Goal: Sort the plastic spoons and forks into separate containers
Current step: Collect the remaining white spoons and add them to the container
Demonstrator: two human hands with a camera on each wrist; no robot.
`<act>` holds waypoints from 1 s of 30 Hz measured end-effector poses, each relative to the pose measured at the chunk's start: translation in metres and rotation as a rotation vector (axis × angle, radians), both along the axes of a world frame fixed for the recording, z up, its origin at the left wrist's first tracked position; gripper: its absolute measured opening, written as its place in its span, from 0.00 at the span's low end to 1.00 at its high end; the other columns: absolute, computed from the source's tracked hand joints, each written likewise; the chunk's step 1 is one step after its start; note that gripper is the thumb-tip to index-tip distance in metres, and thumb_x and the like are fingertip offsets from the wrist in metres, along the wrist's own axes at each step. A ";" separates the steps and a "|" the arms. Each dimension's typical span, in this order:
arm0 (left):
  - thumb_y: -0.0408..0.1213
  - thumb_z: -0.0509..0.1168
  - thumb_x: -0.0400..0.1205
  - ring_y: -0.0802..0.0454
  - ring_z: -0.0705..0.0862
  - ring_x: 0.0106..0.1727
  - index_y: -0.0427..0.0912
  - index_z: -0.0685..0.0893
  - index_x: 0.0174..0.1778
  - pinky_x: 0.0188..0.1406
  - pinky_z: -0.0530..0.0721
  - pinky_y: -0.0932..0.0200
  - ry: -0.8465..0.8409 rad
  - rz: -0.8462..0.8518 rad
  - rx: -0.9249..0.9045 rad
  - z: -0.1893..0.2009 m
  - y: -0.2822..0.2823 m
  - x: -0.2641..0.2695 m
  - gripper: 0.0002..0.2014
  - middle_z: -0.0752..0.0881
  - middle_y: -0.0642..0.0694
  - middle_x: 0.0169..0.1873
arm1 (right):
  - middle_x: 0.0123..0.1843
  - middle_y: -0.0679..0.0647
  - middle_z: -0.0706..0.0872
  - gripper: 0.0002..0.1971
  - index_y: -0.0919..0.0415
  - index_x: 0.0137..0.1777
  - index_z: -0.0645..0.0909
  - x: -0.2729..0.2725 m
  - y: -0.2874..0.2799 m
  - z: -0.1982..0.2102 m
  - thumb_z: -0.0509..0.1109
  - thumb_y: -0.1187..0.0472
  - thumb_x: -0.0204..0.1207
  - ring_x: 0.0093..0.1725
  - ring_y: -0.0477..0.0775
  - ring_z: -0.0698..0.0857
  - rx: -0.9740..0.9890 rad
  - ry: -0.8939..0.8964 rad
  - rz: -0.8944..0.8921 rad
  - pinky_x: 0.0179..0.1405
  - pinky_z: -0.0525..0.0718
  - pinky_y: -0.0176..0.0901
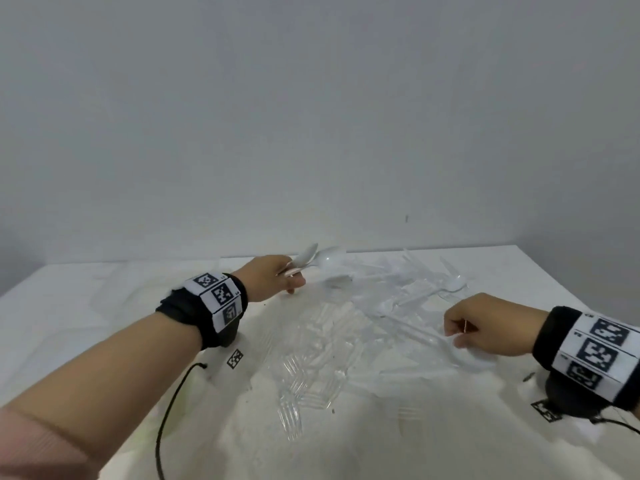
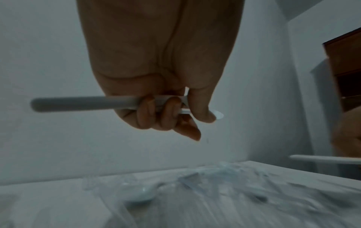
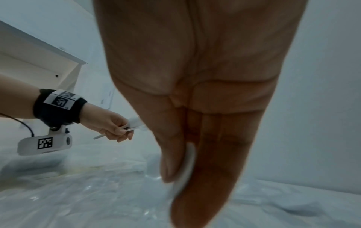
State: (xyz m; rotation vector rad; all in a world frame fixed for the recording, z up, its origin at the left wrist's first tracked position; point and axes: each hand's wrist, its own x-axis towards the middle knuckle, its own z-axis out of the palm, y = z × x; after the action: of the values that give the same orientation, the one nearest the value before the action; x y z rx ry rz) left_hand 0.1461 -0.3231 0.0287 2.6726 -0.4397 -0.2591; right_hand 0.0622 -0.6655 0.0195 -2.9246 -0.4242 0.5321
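My left hand (image 1: 277, 280) hovers over the far middle of the table and grips a few white plastic spoons (image 1: 313, 259), bowls pointing right. In the left wrist view its fingers (image 2: 166, 111) curl round the spoon handles (image 2: 78, 104). My right hand (image 1: 464, 327) is lower on the right, thumb and forefinger pinching a white utensil (image 3: 185, 166) seen edge-on; spoon or fork I cannot tell. A heap of clear forks (image 1: 311, 372) lies in the middle. More white and clear cutlery (image 1: 415, 285) is scattered behind it. No container shows plainly.
A crinkled white sheet (image 1: 138, 306) covers the table, which ends at a plain grey wall. A black cable (image 1: 169, 403) runs along the near left. Brown wooden furniture (image 2: 343, 61) stands off to the right, and a white shelf (image 3: 29, 61) off to the left.
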 end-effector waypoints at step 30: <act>0.50 0.59 0.87 0.62 0.77 0.34 0.55 0.87 0.46 0.40 0.72 0.69 0.276 -0.035 0.033 -0.043 -0.022 0.133 0.12 0.80 0.55 0.34 | 0.39 0.49 0.91 0.11 0.59 0.44 0.90 0.174 -0.060 -0.008 0.70 0.54 0.80 0.32 0.45 0.80 0.229 0.061 -0.212 0.39 0.78 0.34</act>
State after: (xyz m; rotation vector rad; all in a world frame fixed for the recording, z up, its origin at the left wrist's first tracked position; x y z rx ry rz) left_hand 0.2794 -0.3449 -0.0146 2.6095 -0.3972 -0.6401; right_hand 0.2364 -0.7251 0.0119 -2.6831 -0.1522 0.5047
